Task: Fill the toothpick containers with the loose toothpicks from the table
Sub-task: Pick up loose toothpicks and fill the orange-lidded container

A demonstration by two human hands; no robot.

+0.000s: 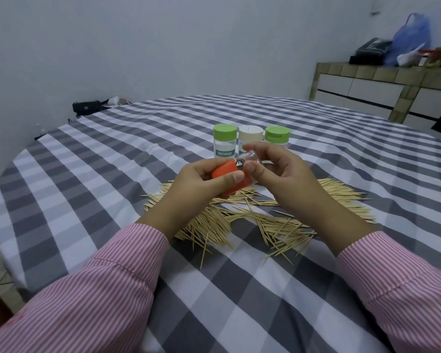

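Above the checked tablecloth [92, 174], you hold an orange-capped container [236, 171] on its side, long axis running left to right between your hands. Your left hand [201, 184] curls round the orange cap [227, 178]; your right hand [280, 171] pinches the clear body. Both are equally near, so the likely next move is twisting the cap off. Loose toothpicks [252, 217] lie scattered just beneath your wrists. Three capped containers [251, 142] stand upright just beyond your fingers, two green-lidded, one cream
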